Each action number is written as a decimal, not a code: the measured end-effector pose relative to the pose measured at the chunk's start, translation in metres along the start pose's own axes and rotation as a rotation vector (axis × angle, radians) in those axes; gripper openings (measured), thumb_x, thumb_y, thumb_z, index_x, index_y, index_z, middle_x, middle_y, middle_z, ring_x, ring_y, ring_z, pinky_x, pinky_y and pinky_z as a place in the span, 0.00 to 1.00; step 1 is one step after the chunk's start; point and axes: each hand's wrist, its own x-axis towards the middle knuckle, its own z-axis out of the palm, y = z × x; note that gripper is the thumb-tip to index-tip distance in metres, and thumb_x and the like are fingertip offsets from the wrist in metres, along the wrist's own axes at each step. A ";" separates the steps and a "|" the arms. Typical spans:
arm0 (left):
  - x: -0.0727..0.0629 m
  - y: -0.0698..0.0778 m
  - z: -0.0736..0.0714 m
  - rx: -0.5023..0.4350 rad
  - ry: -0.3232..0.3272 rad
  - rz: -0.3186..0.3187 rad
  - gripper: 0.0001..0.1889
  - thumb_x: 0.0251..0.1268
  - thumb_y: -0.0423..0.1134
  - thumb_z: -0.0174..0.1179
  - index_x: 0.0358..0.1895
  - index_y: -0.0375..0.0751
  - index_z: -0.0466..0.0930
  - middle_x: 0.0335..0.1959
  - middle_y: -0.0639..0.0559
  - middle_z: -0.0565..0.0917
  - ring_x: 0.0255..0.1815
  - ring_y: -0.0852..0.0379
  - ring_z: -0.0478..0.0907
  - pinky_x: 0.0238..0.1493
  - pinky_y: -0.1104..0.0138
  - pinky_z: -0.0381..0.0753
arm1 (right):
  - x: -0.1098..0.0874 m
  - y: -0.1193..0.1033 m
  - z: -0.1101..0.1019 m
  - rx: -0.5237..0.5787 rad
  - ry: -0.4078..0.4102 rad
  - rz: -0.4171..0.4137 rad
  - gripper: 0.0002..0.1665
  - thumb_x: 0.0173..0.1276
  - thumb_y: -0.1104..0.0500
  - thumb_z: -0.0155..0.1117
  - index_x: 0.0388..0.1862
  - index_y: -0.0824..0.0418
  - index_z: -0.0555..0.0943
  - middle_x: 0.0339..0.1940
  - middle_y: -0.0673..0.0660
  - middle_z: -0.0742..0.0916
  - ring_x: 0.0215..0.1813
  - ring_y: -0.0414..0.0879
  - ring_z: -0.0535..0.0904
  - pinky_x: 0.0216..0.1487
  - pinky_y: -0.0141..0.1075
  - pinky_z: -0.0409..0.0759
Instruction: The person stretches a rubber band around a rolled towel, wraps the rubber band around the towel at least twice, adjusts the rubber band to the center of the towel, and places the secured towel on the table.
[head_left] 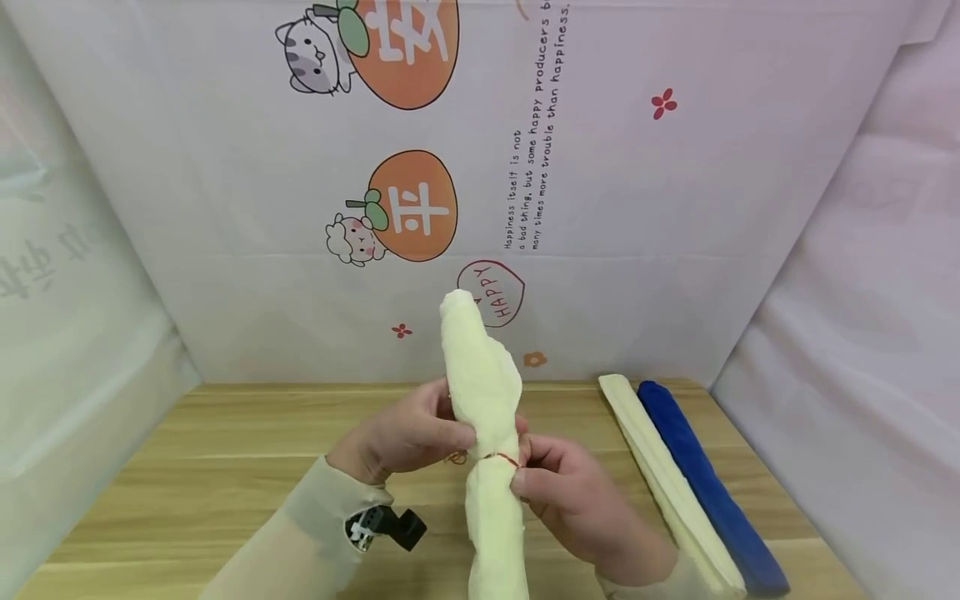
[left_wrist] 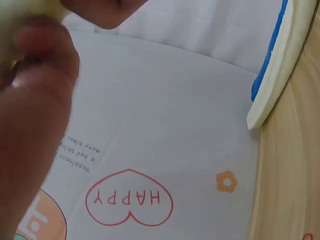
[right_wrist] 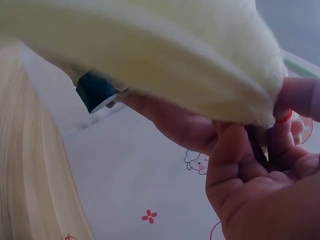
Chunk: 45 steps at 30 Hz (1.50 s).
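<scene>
A pale yellow rolled towel [head_left: 491, 533] stands lengthwise between the two hands, its upper end tilted left. Around its middle runs a thin red string [head_left: 501, 457], drawing in a narrow waist. My left hand [head_left: 420, 429] grips the roll just above the string, thumb across the front and fingers behind. On the right side, my right hand [head_left: 570, 492] pinches the string between thumb and forefinger, close against the towel. In the right wrist view a bit of red string [right_wrist: 285, 117] shows at the fingertips, beneath the towel [right_wrist: 200, 60].
Two more rolled towels, one cream [head_left: 667, 475] and one blue [head_left: 712, 492], lie side by side on the wooden table [head_left: 150, 500] at the right. Loops of red string [head_left: 455, 457] lie behind the held towel. A printed white cloth [head_left: 600, 183] walls off the back.
</scene>
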 end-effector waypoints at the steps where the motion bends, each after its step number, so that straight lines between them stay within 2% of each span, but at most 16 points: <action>1: 0.000 0.000 0.001 0.020 0.042 -0.008 0.23 0.66 0.35 0.64 0.60 0.32 0.66 0.52 0.39 0.82 0.50 0.49 0.81 0.56 0.59 0.77 | 0.001 0.001 0.000 -0.008 0.002 -0.002 0.12 0.71 0.73 0.50 0.40 0.63 0.80 0.43 0.55 0.83 0.46 0.43 0.79 0.48 0.33 0.80; 5: 0.005 0.000 0.009 0.226 0.282 -0.065 0.17 0.66 0.33 0.61 0.53 0.32 0.69 0.42 0.39 0.82 0.43 0.49 0.81 0.47 0.60 0.81 | 0.003 0.003 0.002 -0.185 0.116 0.027 0.05 0.69 0.72 0.56 0.36 0.64 0.78 0.42 0.57 0.81 0.46 0.46 0.78 0.47 0.35 0.79; 7: 0.008 -0.001 0.012 0.398 0.380 -0.084 0.14 0.65 0.32 0.61 0.50 0.33 0.70 0.38 0.41 0.80 0.38 0.51 0.80 0.42 0.61 0.81 | 0.004 0.003 0.002 -0.317 0.189 0.044 0.03 0.67 0.71 0.60 0.34 0.66 0.76 0.45 0.59 0.80 0.45 0.49 0.77 0.45 0.35 0.78; 9: 0.010 -0.004 0.014 0.593 0.433 -0.089 0.12 0.64 0.31 0.60 0.47 0.33 0.71 0.33 0.44 0.79 0.32 0.54 0.78 0.35 0.62 0.81 | 0.004 0.003 0.002 -0.443 0.241 0.056 0.04 0.65 0.70 0.62 0.32 0.66 0.76 0.48 0.61 0.78 0.46 0.51 0.76 0.45 0.36 0.77; 14: 0.015 -0.013 0.015 0.882 0.434 -0.061 0.11 0.63 0.32 0.57 0.46 0.35 0.69 0.31 0.49 0.76 0.28 0.57 0.76 0.30 0.63 0.81 | 0.006 0.000 0.001 -0.613 0.291 0.041 0.05 0.62 0.68 0.64 0.29 0.62 0.76 0.58 0.63 0.75 0.61 0.58 0.70 0.56 0.47 0.71; 19: 0.016 -0.016 0.015 1.046 0.366 -0.057 0.17 0.69 0.34 0.57 0.59 0.38 0.68 0.38 0.52 0.78 0.36 0.58 0.77 0.39 0.64 0.81 | 0.010 -0.003 0.004 -0.636 0.345 0.096 0.08 0.59 0.64 0.69 0.29 0.61 0.77 0.65 0.60 0.72 0.67 0.59 0.64 0.61 0.56 0.64; 23: 0.018 -0.019 0.015 1.127 0.341 -0.070 0.24 0.74 0.36 0.55 0.69 0.43 0.62 0.43 0.53 0.79 0.39 0.57 0.77 0.42 0.64 0.79 | 0.009 0.000 0.011 -0.838 0.406 0.119 0.13 0.55 0.63 0.74 0.26 0.51 0.77 0.69 0.56 0.69 0.70 0.59 0.62 0.63 0.62 0.62; 26: 0.020 -0.020 0.012 1.052 0.395 -0.100 0.20 0.74 0.34 0.53 0.65 0.38 0.64 0.42 0.49 0.78 0.38 0.55 0.77 0.40 0.62 0.80 | 0.005 0.005 0.017 -1.031 0.392 0.040 0.21 0.51 0.68 0.73 0.23 0.42 0.74 0.71 0.57 0.67 0.71 0.60 0.58 0.61 0.66 0.63; 28: 0.020 -0.020 0.011 0.906 0.468 -0.138 0.16 0.72 0.32 0.52 0.60 0.35 0.66 0.40 0.46 0.78 0.37 0.53 0.78 0.38 0.60 0.82 | 0.002 0.008 0.019 -1.098 0.365 -0.017 0.24 0.51 0.70 0.71 0.23 0.41 0.72 0.72 0.58 0.66 0.69 0.58 0.60 0.58 0.63 0.67; 32: 0.017 -0.016 0.008 0.450 0.574 -0.149 0.16 0.70 0.31 0.53 0.57 0.30 0.65 0.41 0.41 0.78 0.38 0.51 0.80 0.39 0.60 0.83 | 0.002 0.006 0.019 -0.927 0.358 0.025 0.19 0.55 0.71 0.69 0.26 0.50 0.72 0.64 0.58 0.73 0.53 0.52 0.74 0.48 0.44 0.76; 34: 0.013 -0.013 0.005 0.244 0.519 -0.081 0.19 0.69 0.31 0.50 0.60 0.29 0.61 0.44 0.42 0.76 0.42 0.52 0.78 0.45 0.62 0.81 | 0.002 0.004 0.015 -0.735 0.362 0.060 0.16 0.58 0.71 0.68 0.29 0.56 0.71 0.53 0.59 0.76 0.41 0.47 0.75 0.39 0.35 0.76; 37: 0.006 -0.010 -0.001 0.034 0.312 0.049 0.29 0.65 0.28 0.48 0.69 0.33 0.53 0.49 0.44 0.75 0.49 0.53 0.75 0.54 0.63 0.75 | 0.002 0.004 0.005 -0.380 0.273 0.038 0.14 0.60 0.74 0.63 0.33 0.61 0.68 0.38 0.58 0.75 0.37 0.44 0.74 0.36 0.31 0.75; 39: 0.003 -0.010 -0.004 -0.053 0.167 0.100 0.35 0.65 0.27 0.49 0.75 0.39 0.47 0.53 0.43 0.77 0.53 0.52 0.75 0.58 0.61 0.73 | 0.001 0.005 -0.002 -0.125 0.141 0.018 0.12 0.62 0.77 0.57 0.36 0.62 0.69 0.40 0.57 0.77 0.40 0.43 0.75 0.40 0.32 0.77; 41: 0.003 -0.012 -0.005 -0.098 0.079 0.104 0.40 0.68 0.28 0.53 0.78 0.47 0.43 0.55 0.42 0.79 0.56 0.50 0.76 0.58 0.61 0.73 | 0.001 0.007 -0.008 0.085 0.001 0.021 0.15 0.63 0.78 0.51 0.43 0.64 0.73 0.46 0.57 0.80 0.45 0.44 0.78 0.47 0.35 0.79; 43: 0.003 -0.015 -0.005 -0.124 0.052 0.093 0.42 0.70 0.31 0.59 0.78 0.50 0.43 0.55 0.41 0.80 0.57 0.48 0.78 0.59 0.60 0.74 | 0.001 0.010 -0.012 0.205 -0.106 0.040 0.21 0.63 0.78 0.48 0.53 0.66 0.76 0.53 0.58 0.82 0.50 0.46 0.79 0.52 0.38 0.79; 45: 0.002 -0.018 -0.005 -0.128 0.066 0.090 0.43 0.69 0.33 0.63 0.78 0.51 0.45 0.54 0.40 0.81 0.57 0.47 0.79 0.57 0.60 0.76 | 0.002 0.012 -0.014 0.241 -0.158 0.060 0.26 0.63 0.77 0.48 0.60 0.67 0.75 0.58 0.60 0.82 0.53 0.47 0.79 0.55 0.39 0.79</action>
